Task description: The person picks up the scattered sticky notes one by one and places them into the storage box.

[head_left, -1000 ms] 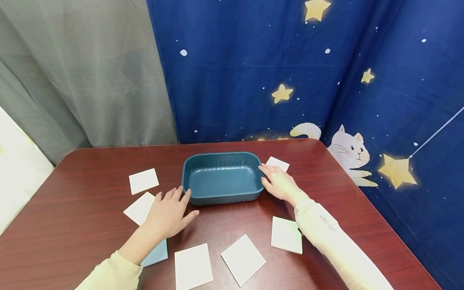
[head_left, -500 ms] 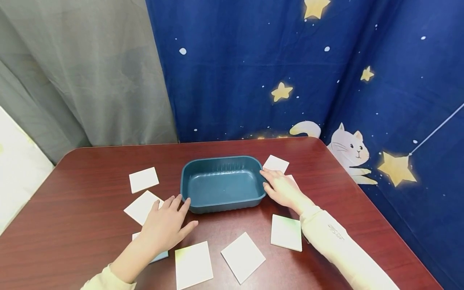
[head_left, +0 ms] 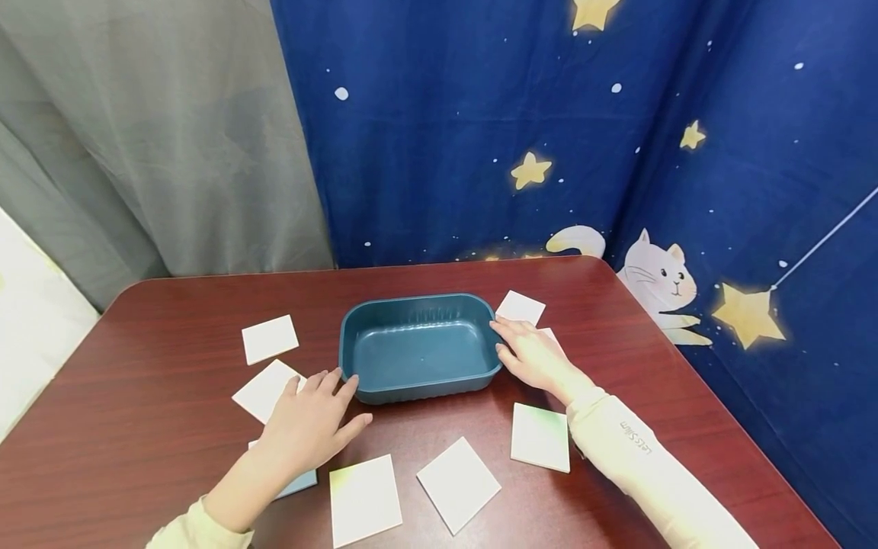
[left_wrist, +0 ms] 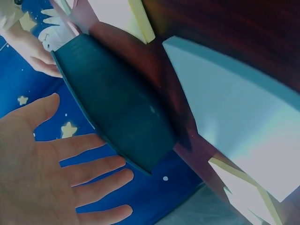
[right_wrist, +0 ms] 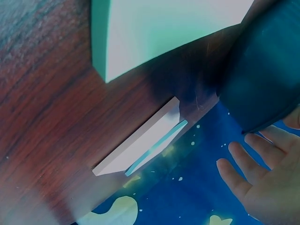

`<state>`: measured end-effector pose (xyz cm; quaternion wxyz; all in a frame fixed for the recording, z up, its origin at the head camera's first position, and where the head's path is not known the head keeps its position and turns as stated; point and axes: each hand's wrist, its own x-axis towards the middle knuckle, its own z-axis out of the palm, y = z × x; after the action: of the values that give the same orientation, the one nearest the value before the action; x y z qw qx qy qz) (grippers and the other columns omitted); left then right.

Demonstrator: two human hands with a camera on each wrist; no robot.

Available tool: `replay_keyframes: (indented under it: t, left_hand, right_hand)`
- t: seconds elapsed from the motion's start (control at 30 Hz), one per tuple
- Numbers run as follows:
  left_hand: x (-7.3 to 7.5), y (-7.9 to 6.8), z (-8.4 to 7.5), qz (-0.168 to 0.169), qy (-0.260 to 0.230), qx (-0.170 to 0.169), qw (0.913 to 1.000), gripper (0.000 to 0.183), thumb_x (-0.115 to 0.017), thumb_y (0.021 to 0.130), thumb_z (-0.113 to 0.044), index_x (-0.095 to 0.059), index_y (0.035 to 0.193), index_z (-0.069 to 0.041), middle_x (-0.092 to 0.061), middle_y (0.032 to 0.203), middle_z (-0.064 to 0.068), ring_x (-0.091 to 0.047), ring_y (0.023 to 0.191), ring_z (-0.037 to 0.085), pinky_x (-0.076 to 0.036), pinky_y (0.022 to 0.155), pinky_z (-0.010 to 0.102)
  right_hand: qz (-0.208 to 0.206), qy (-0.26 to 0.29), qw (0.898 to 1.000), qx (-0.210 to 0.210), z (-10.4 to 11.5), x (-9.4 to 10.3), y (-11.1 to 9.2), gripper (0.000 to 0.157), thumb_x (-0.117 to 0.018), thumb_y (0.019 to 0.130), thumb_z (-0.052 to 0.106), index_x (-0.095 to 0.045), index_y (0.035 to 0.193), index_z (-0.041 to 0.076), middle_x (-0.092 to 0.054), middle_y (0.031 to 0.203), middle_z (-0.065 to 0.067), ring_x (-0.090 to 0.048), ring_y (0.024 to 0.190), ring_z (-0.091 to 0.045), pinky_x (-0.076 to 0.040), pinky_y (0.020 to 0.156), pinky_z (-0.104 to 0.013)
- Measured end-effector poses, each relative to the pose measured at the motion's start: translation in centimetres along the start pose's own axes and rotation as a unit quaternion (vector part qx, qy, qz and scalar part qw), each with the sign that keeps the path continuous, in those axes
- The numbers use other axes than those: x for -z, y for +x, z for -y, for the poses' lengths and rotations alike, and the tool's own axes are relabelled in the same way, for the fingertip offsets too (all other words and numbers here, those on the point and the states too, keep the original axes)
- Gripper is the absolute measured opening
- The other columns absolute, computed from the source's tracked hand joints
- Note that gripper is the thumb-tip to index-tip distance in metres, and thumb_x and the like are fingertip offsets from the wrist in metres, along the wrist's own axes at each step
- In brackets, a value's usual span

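A dark teal rectangular basin (head_left: 421, 351) sits on the table, its inside bare. My left hand (head_left: 302, 427) is at the basin's front left corner, fingers straight and spread, the tips touching or very near the rim. In the left wrist view, the left palm (left_wrist: 37, 173) shows with nothing held. My right hand (head_left: 535, 354) has its fingertips at the basin's right rim, the fingers extended. In the right wrist view, the right fingers (right_wrist: 248, 166) are at the basin's edge, not wrapped round it. Contact pressure cannot be made out.
Several flat square pieces with pale tops and coloured edges surround the basin, including a light blue piece (left_wrist: 234, 103), a green-edged piece (head_left: 540, 438) and a yellow-edged piece (head_left: 366, 499). They lie on the reddish-brown table (head_left: 158, 396). Grey and blue curtains (head_left: 446, 137) hang behind.
The basin has shifted slightly toward me, and my right hand has moved with it, uncovering another square piece beside it. My left hand has edged slightly nearer. Little differs over the last half second.
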<state>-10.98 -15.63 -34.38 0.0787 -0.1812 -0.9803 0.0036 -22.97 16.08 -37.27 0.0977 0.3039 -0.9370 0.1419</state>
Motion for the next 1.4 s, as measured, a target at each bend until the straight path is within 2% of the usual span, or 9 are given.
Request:
replay_keyframes:
  t: [0.13,0.27,0.37,0.5,0.67,0.77,0.9,1.1,1.4]
  left_hand:
    - [0.4,0.9,0.4,-0.030,-0.005,-0.008,0.9995,0.049,-0.058,0.085,-0.044,-0.064,0.110,-0.003,-0.062,0.103,0.015,-0.060,0.091,0.032,-0.045,0.076,0.049]
    - [0.5,2.5,1.2,-0.049,-0.028,-0.006,0.9984,0.050,-0.060,0.084,-0.041,-0.062,0.112,0.000,-0.062,0.105,0.016,-0.060,0.093,0.032,-0.047,0.076,0.047]
    - [0.2,3.8,1.9,-0.042,-0.042,0.002,0.9983,0.054,-0.059,0.085,-0.041,-0.059,0.117,0.002,-0.059,0.113,0.019,-0.057,0.100,0.034,-0.046,0.080,0.049]
    - [-0.2,5.2,2.6,-0.018,-0.049,0.021,0.9984,0.055,-0.056,0.087,-0.042,-0.056,0.121,0.001,-0.057,0.115,0.020,-0.056,0.100,0.035,-0.044,0.080,0.052]
    - [-0.6,6.3,2.9,0.014,-0.060,0.042,0.9972,0.055,-0.054,0.088,-0.040,-0.054,0.123,0.002,-0.055,0.118,0.021,-0.054,0.102,0.037,-0.043,0.081,0.054]
    - [-0.9,6.7,2.9,0.023,-0.066,0.049,0.9964,0.055,-0.054,0.088,-0.039,-0.053,0.124,0.004,-0.054,0.119,0.023,-0.054,0.103,0.038,-0.043,0.081,0.055]
    - [-1.1,7.1,2.9,0.014,-0.073,0.053,0.9958,0.055,-0.055,0.088,-0.038,-0.053,0.122,0.006,-0.054,0.118,0.025,-0.054,0.102,0.040,-0.044,0.081,0.054]
    - [-1.2,7.0,3.3,0.003,-0.071,0.055,0.9959,0.055,-0.055,0.088,-0.037,-0.054,0.120,0.007,-0.055,0.116,0.026,-0.055,0.100,0.040,-0.044,0.081,0.054]
    - [-1.4,6.9,3.4,0.007,-0.057,0.054,0.9969,0.053,-0.056,0.088,-0.037,-0.055,0.120,0.005,-0.054,0.118,0.026,-0.054,0.103,0.040,-0.044,0.081,0.055]
  right_hand:
    - [0.000,0.001,1.000,0.001,0.0,0.1,0.1,0.042,-0.058,0.087,0.015,-0.053,0.125,-0.002,-0.048,0.130,-0.018,-0.046,0.117,-0.036,-0.035,0.096,-0.047]
    - [0.006,0.005,1.000,-0.005,0.0,0.2,0.1,0.042,-0.057,0.087,0.016,-0.052,0.126,-0.001,-0.049,0.130,-0.019,-0.045,0.118,-0.035,-0.035,0.096,-0.048]
    - [0.013,0.009,1.000,-0.016,0.0,0.2,0.1,0.043,-0.057,0.088,0.019,-0.051,0.127,0.002,-0.049,0.129,-0.018,-0.045,0.118,-0.034,-0.035,0.096,-0.049]
    - [0.024,0.012,0.999,-0.038,-0.1,0.5,0.2,0.046,-0.056,0.089,0.026,-0.050,0.129,0.004,-0.051,0.128,-0.016,-0.046,0.117,-0.032,-0.037,0.093,-0.052]
    - [0.019,0.012,0.998,-0.065,-0.7,0.9,0.5,0.046,-0.054,0.090,0.031,-0.050,0.129,0.007,-0.052,0.126,-0.014,-0.047,0.117,-0.031,-0.039,0.092,-0.050]
    - [0.013,0.010,0.997,-0.080,-1.3,1.4,0.9,0.045,-0.053,0.090,0.031,-0.052,0.128,0.007,-0.052,0.126,-0.015,-0.046,0.118,-0.032,-0.039,0.091,-0.050]
    - [0.014,0.004,0.995,-0.097,-2.2,2.2,1.2,0.047,-0.053,0.089,0.031,-0.050,0.129,0.006,-0.051,0.127,-0.017,-0.046,0.116,-0.034,-0.040,0.089,-0.052]
    - [0.022,0.005,0.992,-0.120,-3.2,3.0,1.9,0.048,-0.053,0.089,0.030,-0.048,0.131,0.006,-0.050,0.127,-0.018,-0.045,0.116,-0.035,-0.039,0.089,-0.052]
    - [0.039,-0.005,0.989,-0.144,-4.5,3.2,2.6,0.049,-0.054,0.089,0.030,-0.048,0.131,0.004,-0.049,0.127,-0.019,-0.044,0.116,-0.036,-0.038,0.089,-0.053]
